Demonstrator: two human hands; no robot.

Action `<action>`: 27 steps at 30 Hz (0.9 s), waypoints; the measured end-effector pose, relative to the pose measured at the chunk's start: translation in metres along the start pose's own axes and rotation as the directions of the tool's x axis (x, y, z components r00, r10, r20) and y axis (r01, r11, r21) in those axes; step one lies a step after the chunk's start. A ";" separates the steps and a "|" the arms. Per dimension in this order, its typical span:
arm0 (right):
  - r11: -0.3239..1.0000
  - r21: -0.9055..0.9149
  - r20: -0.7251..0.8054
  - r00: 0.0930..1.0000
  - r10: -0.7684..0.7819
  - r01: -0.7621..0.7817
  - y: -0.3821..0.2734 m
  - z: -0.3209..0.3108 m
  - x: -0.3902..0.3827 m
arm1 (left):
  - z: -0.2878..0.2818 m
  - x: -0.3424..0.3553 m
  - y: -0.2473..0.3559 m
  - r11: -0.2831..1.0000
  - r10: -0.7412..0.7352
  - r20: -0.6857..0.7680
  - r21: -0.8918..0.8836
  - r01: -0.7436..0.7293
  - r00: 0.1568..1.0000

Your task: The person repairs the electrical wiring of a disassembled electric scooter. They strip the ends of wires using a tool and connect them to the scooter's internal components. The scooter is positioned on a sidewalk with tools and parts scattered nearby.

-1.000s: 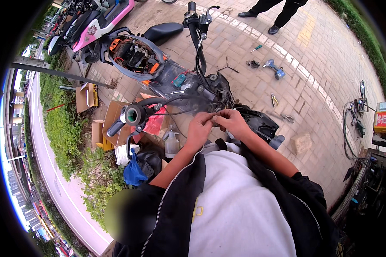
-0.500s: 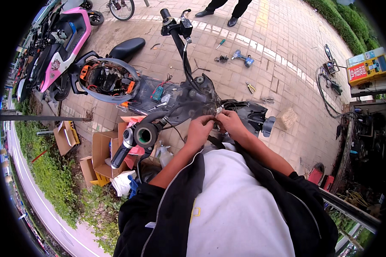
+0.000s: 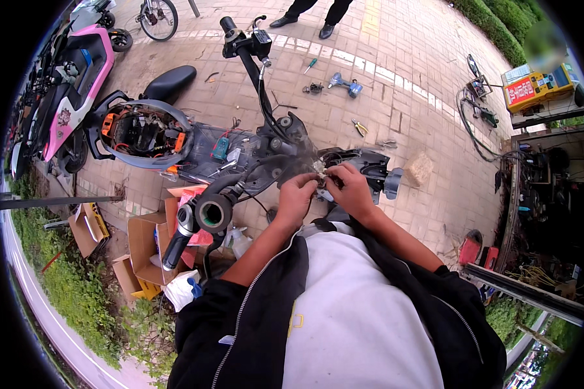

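"Where are my hands, and what have they got?"

"Your left hand point(image 3: 296, 197) and right hand point(image 3: 352, 192) meet at the front of the stripped scooter point(image 3: 256, 170), beside pale wiring point(image 3: 319, 166). The fingers of both are drawn narrow there; what each one grips is too small to tell."

"Why so close together?"

"Probably so one can steady a small, limp piece while the other works it."

"And the things around me?"

"Your teal meter point(image 3: 220, 148) lies on the dark, smooth footboard point(image 3: 202, 139), perhaps kept handy there. Your pliers point(image 3: 360, 128) and blue power drill point(image 3: 345, 84) rest apart on the paving point(image 3: 396, 97), likely to leave your hands free."

"What's that near the front end?"

"A rough, tan block point(image 3: 416, 170), squarish and grainy against the scooter's hard plastic. To your left, a brown cardboard box point(image 3: 146, 243) stands with its flaps open."
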State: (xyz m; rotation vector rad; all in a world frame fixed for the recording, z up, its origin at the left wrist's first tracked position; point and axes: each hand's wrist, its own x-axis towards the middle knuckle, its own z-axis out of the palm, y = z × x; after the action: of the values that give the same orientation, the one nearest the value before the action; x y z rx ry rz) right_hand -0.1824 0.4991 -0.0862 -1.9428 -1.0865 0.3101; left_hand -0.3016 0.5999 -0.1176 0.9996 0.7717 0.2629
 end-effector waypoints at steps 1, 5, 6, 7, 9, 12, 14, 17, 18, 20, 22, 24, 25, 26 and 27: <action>0.980 -0.093 0.037 0.985 -0.171 0.173 -0.002 -0.004 0.005 | 0.002 0.001 0.002 1.000 -0.006 -0.010 -0.019 0.006 1.000; 0.900 -0.148 0.112 0.911 -0.398 0.411 0.020 -0.007 0.022 | 0.012 0.009 -0.001 0.999 0.044 -0.053 -0.012 -0.045 0.998; 0.880 -0.130 0.132 0.888 -0.440 0.456 0.024 -0.007 0.028 | 0.014 0.008 0.000 0.999 0.053 -0.073 0.016 -0.051 0.996; 0.882 -0.124 0.156 0.887 -0.434 0.454 0.028 -0.008 0.027 | 0.018 0.004 -0.001 0.997 0.063 -0.096 0.042 -0.059 0.993; 0.851 -0.089 0.198 0.846 -0.495 0.518 0.030 -0.012 0.037 | 0.019 0.012 -0.011 0.991 0.122 -0.153 0.077 -0.112 0.981; 0.860 -0.032 0.210 0.845 -0.492 0.509 0.041 -0.016 0.042 | 0.031 0.017 -0.024 0.961 0.187 -0.170 0.237 -0.145 0.967; 0.922 -0.057 0.319 0.882 -0.347 0.383 0.048 -0.016 0.040 | 0.042 0.004 -0.015 0.743 0.433 -0.187 0.628 -0.232 0.882; 0.999 0.045 0.402 0.915 -0.039 0.023 0.071 -0.006 0.033 | 0.053 0.002 -0.022 0.548 0.586 -0.108 0.783 -0.294 0.803; 0.874 0.228 0.582 0.780 0.231 -0.429 0.071 -0.003 0.038 | 0.051 0.005 -0.036 0.498 0.630 -0.087 0.808 -0.315 0.771; 0.234 0.224 0.882 0.298 0.364 -0.946 0.102 0.000 0.037 | 0.060 -0.005 -0.025 0.502 0.587 -0.107 0.826 -0.257 0.803; -0.125 0.088 0.965 0.054 0.257 -0.988 0.114 0.008 0.049 | 0.059 -0.002 -0.033 0.514 0.587 -0.117 0.818 -0.257 0.801; -0.150 0.064 0.964 0.022 0.266 -0.987 0.103 -0.003 0.049 | 0.059 0.001 -0.033 0.528 0.562 -0.108 0.810 -0.255 0.820; -0.138 0.091 0.961 0.050 0.271 -0.986 0.105 -0.002 0.054 | 0.059 0.011 -0.040 0.574 0.577 -0.144 0.772 -0.274 0.804; 0.001 0.171 0.911 0.159 0.380 -0.985 0.079 -0.013 0.056 | 0.059 0.016 -0.038 0.604 0.556 -0.149 0.748 -0.275 0.817; 0.126 0.221 0.841 0.254 0.477 -0.967 0.058 -0.024 0.051 | 0.057 0.016 -0.036 0.645 0.513 -0.159 0.719 -0.257 0.843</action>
State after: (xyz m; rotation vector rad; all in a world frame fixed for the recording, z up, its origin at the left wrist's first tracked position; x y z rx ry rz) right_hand -0.1057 0.5115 -0.1081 -1.3941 0.0744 1.8326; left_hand -0.2562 0.5512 -0.1372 1.8751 1.0008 0.5800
